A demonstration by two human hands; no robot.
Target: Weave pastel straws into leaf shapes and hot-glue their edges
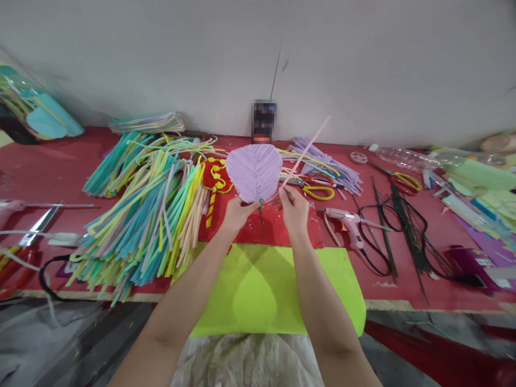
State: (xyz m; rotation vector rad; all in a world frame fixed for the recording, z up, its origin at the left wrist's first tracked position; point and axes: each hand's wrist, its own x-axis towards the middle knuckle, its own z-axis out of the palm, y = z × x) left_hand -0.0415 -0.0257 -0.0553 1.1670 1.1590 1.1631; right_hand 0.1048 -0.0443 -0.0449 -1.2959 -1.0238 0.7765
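Red table (48,172) bears pipe cleaners (141,215) (heaped)

Ribbed, matt lilac leaf (255,173); soft-looking matt stems (139,212); glossy clear plastic bottle (415,158); smooth matt wall (181,64)

A plain grey wall (161,59) rises behind your red-topped table (32,166) under soft, muted light, its surface marked by a thin dark line (276,70) and a short scuff (285,65). The tabletop stretches to your left and right, its front edge (387,305) pale and worn.
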